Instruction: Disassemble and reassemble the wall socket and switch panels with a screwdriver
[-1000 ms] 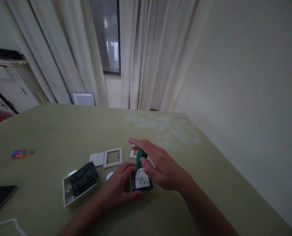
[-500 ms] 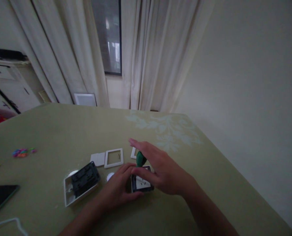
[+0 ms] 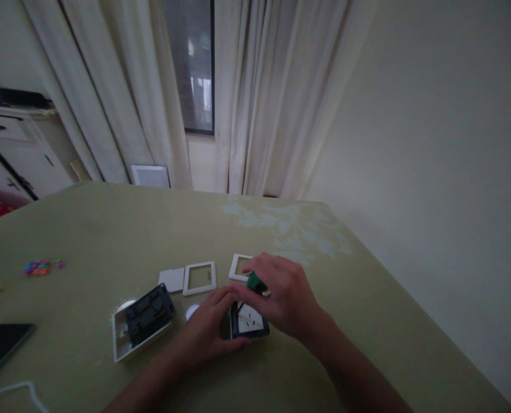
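A power socket [image 3: 250, 322] with a white face and dark surround lies in front of me. My left hand [image 3: 210, 327] grips its left side, thumb along the near edge and fingers at the far corner. My right hand [image 3: 285, 295] is closed around the green handle of a screwdriver [image 3: 256, 283]. The screwdriver leans, and its dark shaft runs down toward the socket's far left corner beside my left fingertips. Its tip is too small to make out. Partly behind my right hand lies a white frame [image 3: 233, 268].
Left of my hands are another white frame [image 3: 187, 282] with small screws inside it, a white plate [image 3: 171, 279], and a white box [image 3: 116, 338] with a dark socket part [image 3: 149, 314] on it. Farther left are colourful small pieces [image 3: 40, 267] and a phone [image 3: 3, 347].
My right hand has curled from an outstretched pose over the screwdriver into a grip on its handle. The screwdriver tilts more to the right. My left hand stays on the socket.
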Demonstrator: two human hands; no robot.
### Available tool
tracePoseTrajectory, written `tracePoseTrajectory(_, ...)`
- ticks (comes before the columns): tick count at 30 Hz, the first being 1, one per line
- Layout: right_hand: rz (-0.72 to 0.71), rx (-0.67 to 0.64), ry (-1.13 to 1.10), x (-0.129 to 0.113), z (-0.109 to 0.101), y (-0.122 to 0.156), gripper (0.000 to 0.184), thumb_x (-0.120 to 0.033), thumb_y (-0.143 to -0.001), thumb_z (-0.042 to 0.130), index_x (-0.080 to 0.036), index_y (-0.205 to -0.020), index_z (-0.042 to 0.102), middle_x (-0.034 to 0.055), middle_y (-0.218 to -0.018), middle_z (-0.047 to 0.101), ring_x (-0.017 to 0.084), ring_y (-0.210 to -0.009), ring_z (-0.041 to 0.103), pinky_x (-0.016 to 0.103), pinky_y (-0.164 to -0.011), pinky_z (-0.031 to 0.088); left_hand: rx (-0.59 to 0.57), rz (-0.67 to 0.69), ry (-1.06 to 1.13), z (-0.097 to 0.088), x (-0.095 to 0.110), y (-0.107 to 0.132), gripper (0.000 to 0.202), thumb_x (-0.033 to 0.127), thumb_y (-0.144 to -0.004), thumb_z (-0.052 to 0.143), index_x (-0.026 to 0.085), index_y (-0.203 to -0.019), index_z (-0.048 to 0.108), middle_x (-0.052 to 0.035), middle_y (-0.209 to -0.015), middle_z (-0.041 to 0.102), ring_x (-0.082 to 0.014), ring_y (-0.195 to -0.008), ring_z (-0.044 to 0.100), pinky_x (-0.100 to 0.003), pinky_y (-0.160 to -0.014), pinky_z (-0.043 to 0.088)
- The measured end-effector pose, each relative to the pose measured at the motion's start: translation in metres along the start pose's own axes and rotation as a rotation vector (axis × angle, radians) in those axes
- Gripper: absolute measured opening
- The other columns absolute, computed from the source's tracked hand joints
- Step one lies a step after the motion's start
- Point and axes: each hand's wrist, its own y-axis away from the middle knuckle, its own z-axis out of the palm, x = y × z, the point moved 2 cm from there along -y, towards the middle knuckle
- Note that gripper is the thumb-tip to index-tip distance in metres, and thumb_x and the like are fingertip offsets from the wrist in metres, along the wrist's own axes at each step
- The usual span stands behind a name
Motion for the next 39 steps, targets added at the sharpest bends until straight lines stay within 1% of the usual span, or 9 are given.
tracePoseTrajectory(5,-0.015,-0.182,-0.198,-0.002,0.001,0.001,0.042,-0.027,-0.108,0.061,-0.023,-0.150,0.052,0.0089,-0.140,0.068,0.021,-0.126,0.065,0.033,-0.107,0.051,-0.018,-0.005,0.011,-0.001,0.002,0.000,0.065,0.033,-0.082,0.087,0.027,-0.142,0.061,-0.0086,-0.143,0.064,-0.0339,-0.132,0.060,-0.047,-0.113,0.053)
tracePoseTrajectory(8,-0.014,-0.076,-0.098,0.001,0.004,0.001,0.015,-0.027,-0.107,0.062,-0.021,-0.118,0.068,0.0055,-0.107,0.076,0.020,-0.097,0.072,0.032,-0.090,0.055,-0.025,-0.003,0.010,0.000,0.001,-0.001,0.070,0.037,-0.081,0.089,0.025,-0.144,0.059,-0.0104,-0.147,0.062,-0.0351,-0.136,0.058,-0.046,-0.115,0.051)
tracePoseTrajectory(10,-0.010,0.020,0.008,0.001,0.005,0.001,0.017,-0.031,-0.107,0.062,-0.019,-0.097,0.069,0.0048,-0.089,0.073,0.021,-0.083,0.070,0.033,-0.081,0.054,-0.027,-0.009,0.012,0.001,0.000,-0.002,0.073,0.038,-0.080,0.089,0.025,-0.145,0.059,-0.0106,-0.146,0.063,-0.0350,-0.135,0.059,-0.045,-0.115,0.051)
tracePoseTrajectory(15,0.004,-0.228,-0.239,-0.005,0.000,0.000,0.031,-0.021,-0.107,0.062,-0.025,-0.137,0.057,0.0067,-0.133,0.070,0.020,-0.121,0.067,0.032,-0.104,0.051,-0.035,-0.025,-0.002,-0.001,0.002,-0.002,0.069,0.037,-0.082,0.088,0.028,-0.145,0.060,-0.0089,-0.149,0.062,-0.0348,-0.138,0.058,-0.046,-0.118,0.050)
tracePoseTrajectory(18,0.081,-0.177,-0.245,-0.003,0.001,0.001,0.029,-0.015,-0.106,0.061,-0.025,-0.133,0.058,0.0054,-0.123,0.072,0.020,-0.113,0.068,0.033,-0.101,0.052,-0.037,-0.027,-0.023,-0.001,0.003,-0.002,0.072,0.036,-0.080,0.089,0.028,-0.145,0.059,-0.0087,-0.151,0.061,-0.0360,-0.139,0.056,-0.046,-0.118,0.050)
tracePoseTrajectory(22,0.182,-0.087,-0.062,0.001,0.008,0.002,0.022,-0.025,-0.107,0.063,-0.023,-0.129,0.060,0.0085,-0.120,0.072,0.024,-0.108,0.069,0.038,-0.096,0.054,-0.022,-0.002,-0.036,-0.001,0.003,-0.002,0.066,0.035,-0.079,0.089,0.026,-0.139,0.062,-0.0093,-0.146,0.063,-0.0362,-0.134,0.059,-0.047,-0.114,0.053)
tracePoseTrajectory(29,0.044,-0.309,-0.269,-0.010,-0.011,0.009,0.070,-0.013,-0.106,0.057,-0.034,-0.166,0.029,0.0084,-0.152,0.060,0.022,-0.139,0.059,0.042,-0.117,0.048,-0.050,-0.004,-0.002,0.000,0.006,-0.004,0.062,0.037,-0.081,0.088,0.026,-0.136,0.062,-0.0112,-0.140,0.064,-0.0353,-0.129,0.060,-0.049,-0.110,0.053)
tracePoseTrajectory(36,0.075,-0.119,-0.057,0.001,0.000,0.005,0.040,-0.029,-0.100,0.075,-0.025,-0.138,0.064,0.0086,-0.131,0.074,0.026,-0.120,0.070,0.042,-0.107,0.054,-0.031,-0.005,0.002,0.003,0.002,-0.002,0.070,0.034,-0.081,0.087,0.028,-0.145,0.058,-0.0112,-0.140,0.064,-0.0358,-0.130,0.059,-0.050,-0.111,0.053)
tracePoseTrajectory(39,0.064,-0.153,-0.119,-0.002,0.000,0.006,0.057,-0.031,-0.100,0.076,-0.026,-0.152,0.053,0.0109,-0.142,0.069,0.026,-0.128,0.066,0.043,-0.112,0.052,-0.029,0.015,0.009,0.003,0.002,-0.002,0.067,0.034,-0.082,0.087,0.027,-0.143,0.060,-0.0118,-0.142,0.063,-0.0361,-0.131,0.059,-0.050,-0.113,0.051)
